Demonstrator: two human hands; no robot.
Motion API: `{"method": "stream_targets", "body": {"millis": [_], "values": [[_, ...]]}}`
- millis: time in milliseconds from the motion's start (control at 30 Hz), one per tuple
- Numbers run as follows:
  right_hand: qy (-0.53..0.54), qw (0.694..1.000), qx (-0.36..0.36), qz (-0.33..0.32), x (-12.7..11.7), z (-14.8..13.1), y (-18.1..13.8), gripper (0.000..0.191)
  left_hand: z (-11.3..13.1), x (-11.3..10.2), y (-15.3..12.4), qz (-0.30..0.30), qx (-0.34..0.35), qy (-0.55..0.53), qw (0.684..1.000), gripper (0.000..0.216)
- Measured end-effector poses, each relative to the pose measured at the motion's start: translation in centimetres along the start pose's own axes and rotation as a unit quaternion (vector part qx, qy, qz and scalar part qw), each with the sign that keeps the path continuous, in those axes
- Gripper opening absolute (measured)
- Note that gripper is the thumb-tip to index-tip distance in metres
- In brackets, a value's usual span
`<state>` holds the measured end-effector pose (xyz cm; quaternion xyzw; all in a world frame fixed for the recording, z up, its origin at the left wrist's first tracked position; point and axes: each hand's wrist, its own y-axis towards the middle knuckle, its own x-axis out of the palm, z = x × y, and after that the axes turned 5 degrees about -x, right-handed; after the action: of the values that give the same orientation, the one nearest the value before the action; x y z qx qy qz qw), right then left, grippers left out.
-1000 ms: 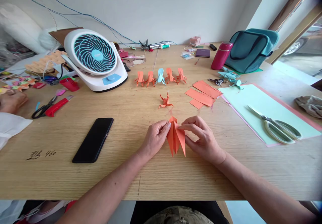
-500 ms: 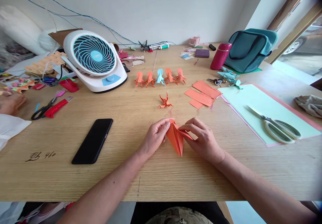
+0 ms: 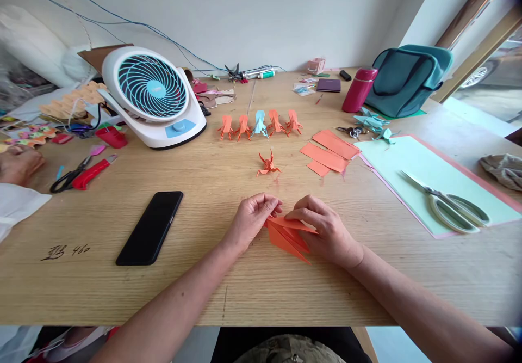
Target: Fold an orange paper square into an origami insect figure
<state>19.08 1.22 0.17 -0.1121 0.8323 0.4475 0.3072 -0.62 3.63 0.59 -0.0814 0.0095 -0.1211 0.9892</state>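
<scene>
A creased, sharply pointed orange paper fold (image 3: 287, 235) is held on the pale wood-grain counter (image 3: 244, 292), pinched at its upper edge by the left hand (image 3: 250, 219) and right hand (image 3: 326, 232); inked writing (image 3: 65, 251) ending "460" is read far left.

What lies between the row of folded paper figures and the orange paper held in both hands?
In the head view, only one small orange folded figure sits on the table beyond the orange paper.
</scene>
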Motion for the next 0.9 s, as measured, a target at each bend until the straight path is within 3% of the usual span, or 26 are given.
{"method": "stream_targets", "body": {"millis": [233, 900], "values": [[-0.067, 0.997, -0.005, 0.021, -0.3, 0.2, -0.1, 0.016, -0.1, -0.4, 0.1, 0.007, -0.010, 0.111, 0.994, 0.043], [-0.146, 0.986, -0.080, -0.016, -0.6, -0.2, 0.2, 0.020, 0.3, -1.3, 0.4, -0.037, -0.039, 0.120, 0.991, 0.036]]}}
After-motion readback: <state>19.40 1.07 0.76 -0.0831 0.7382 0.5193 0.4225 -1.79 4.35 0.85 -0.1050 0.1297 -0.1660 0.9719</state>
